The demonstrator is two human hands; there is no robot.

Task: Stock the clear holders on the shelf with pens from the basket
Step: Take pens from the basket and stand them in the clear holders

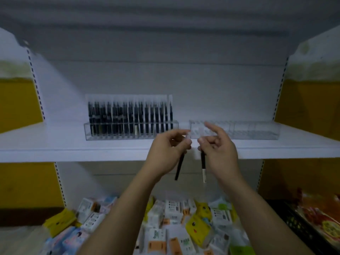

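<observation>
Several small cartons [174, 208] lie heaped lowest. Above them, the left hand [165, 144] curls tight round a black pen [179, 167]; the right hand [219, 151] pinches a white-tipped pen [203, 166], forefinger raised free. Beyond, on the white shelf [73, 148], the left clear holder [110, 137] stands packed with black pens beside the right clear holder [257, 134].

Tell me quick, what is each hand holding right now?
Left hand: grip closed around a black pen that hangs downward.
Right hand: grip pinching a black-and-white pen, with the index finger sticking out.
</observation>
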